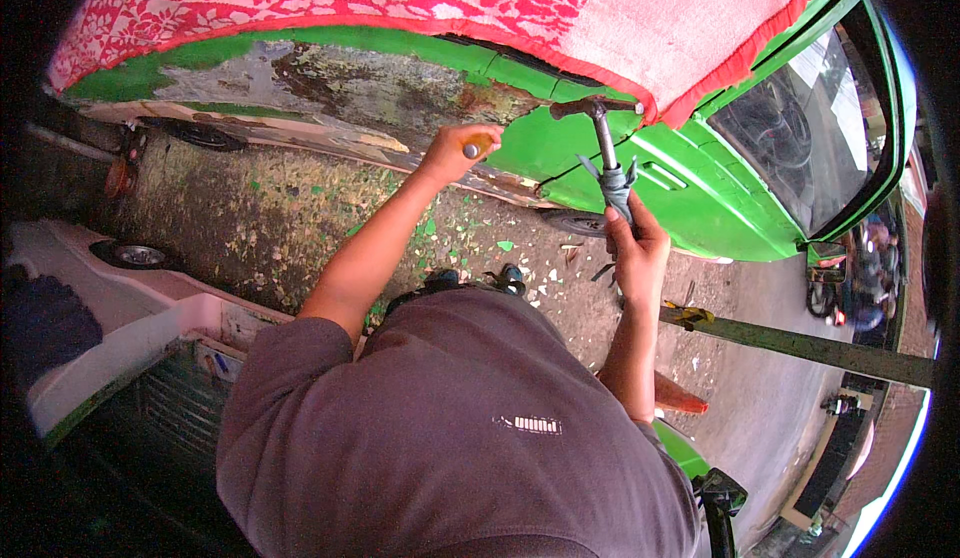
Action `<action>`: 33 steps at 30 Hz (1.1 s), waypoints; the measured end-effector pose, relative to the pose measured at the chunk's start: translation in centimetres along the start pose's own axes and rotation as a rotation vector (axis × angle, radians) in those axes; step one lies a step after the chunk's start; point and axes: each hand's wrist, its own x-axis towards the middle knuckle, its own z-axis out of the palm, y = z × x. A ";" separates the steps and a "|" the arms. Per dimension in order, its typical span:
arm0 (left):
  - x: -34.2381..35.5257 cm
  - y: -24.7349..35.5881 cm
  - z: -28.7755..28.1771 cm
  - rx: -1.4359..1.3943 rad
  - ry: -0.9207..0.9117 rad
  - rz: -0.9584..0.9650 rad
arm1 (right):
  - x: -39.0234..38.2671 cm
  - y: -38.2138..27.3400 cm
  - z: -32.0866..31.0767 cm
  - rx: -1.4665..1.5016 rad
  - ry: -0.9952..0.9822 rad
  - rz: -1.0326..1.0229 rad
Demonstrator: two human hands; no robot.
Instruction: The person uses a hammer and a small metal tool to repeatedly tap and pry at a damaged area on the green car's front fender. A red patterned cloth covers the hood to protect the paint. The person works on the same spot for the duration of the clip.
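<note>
Green paint gives way to a rough grey and dark patch [350, 83] along the side of the vehicle [720, 193], and both hands are at work in front of it. The left hand [450, 155] is closed round a yellow-handled tool [480, 144], its butt end facing the camera; the tip is hidden, so I cannot tell whether it touches the panel. The right hand [638, 251] grips a hammer [608, 146] by its lower handle, which is bound in grey cloth [617, 190], with the head up beside the frilled edge of the patterned red and pink blanket [400, 0].

A blow off centre could glance from that small butt onto the left hand's bare fingers, since they wrap close below it. Loose cloth ends could slip or unwind and let the handle turn in the palm. With the hammer head so near the blanket, a swing might snag its frill; a wide one might dent the sound green door or reach the window [800, 123]. Flakes [430, 226] littering the ground could make footing poor, and fresh chips might fly upward
</note>
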 end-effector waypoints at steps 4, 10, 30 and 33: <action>-0.6 0.0 0.6 0.014 -0.006 0.074 | 0.0 0.6 0.3 -0.024 -0.014 0.018; 1.2 5.0 0.4 0.183 0.009 -0.179 | -0.9 1.4 1.3 -0.337 -0.063 -0.227; 3.5 1.4 1.3 0.192 -0.042 -0.233 | 2.3 0.1 0.9 -0.593 -0.146 -0.690; 4.1 0.0 1.2 0.111 -0.011 -0.166 | 2.2 -1.0 0.5 -0.388 -0.096 -0.690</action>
